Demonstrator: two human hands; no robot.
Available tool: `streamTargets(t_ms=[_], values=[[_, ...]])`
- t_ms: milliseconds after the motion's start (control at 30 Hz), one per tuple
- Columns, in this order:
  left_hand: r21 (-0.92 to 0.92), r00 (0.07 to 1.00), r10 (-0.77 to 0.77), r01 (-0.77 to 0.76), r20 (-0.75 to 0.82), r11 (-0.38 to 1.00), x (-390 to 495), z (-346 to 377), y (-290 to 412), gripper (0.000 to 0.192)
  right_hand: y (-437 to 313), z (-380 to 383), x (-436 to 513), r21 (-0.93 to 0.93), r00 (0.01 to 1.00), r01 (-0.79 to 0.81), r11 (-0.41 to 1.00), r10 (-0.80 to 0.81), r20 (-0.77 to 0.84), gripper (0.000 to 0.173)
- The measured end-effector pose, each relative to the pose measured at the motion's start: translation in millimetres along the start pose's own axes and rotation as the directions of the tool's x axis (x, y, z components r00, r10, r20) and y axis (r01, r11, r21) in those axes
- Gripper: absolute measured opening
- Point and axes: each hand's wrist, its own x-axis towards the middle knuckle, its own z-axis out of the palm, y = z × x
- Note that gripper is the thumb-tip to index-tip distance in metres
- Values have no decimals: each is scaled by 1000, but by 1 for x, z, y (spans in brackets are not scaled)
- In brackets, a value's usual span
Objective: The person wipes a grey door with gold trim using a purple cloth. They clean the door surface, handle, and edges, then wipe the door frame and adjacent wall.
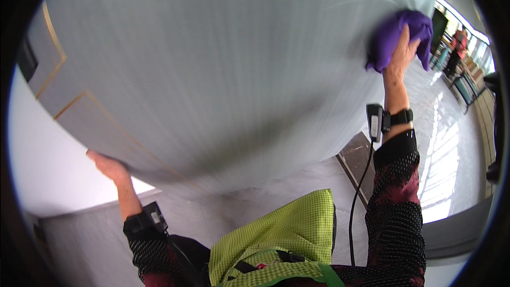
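A large, smooth grey-green panel [239, 67] with thin gold lines fills most of the view before me. Near its right edge, my right hand [400, 54] holds a bunched purple cloth [418, 28] against the surface, fingers spread over it. At the panel's lower left edge is my left hand [111, 167], touching it there. Its fingers are partly hidden and blurred, so their grip is unclear. A black wrist device [374, 121] with a cable is strapped to my right wrist, and another device [155, 217] is on my left.
Grey marble-patterned floor [191, 215] lies below, with a dark stone strip [358, 159] at the right. A white surface [51, 159] stands left of the panel. Far right, a person [458, 48] stands near chairs [466, 87] and windows. A green checked apron [275, 227] hangs at my front.
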Motion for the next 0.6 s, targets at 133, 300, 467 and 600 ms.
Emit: streamTargets(t_ms=[133, 300, 467, 600], values=[[48, 999, 37, -39, 30, 998, -3, 0, -2, 69, -6, -2, -81, 140, 992, 101, 985, -111, 66, 69], [-81, 995, 13, -4, 100, 997, -7, 1, 2, 69, -49, 16, -177, 160, 894, 350, 923, -380, 238, 58], [-116, 943, -180, 219, 278, 969, -15, -6, 24, 80, -119, 37, -214, 301, 628, 563, 769, -636, 448, 60], [-130, 865, -264, 347, 426, 929, -23, -11, 20, 80, -175, 76, -231, 357, 415, 750, 557, -817, 401, 60]])
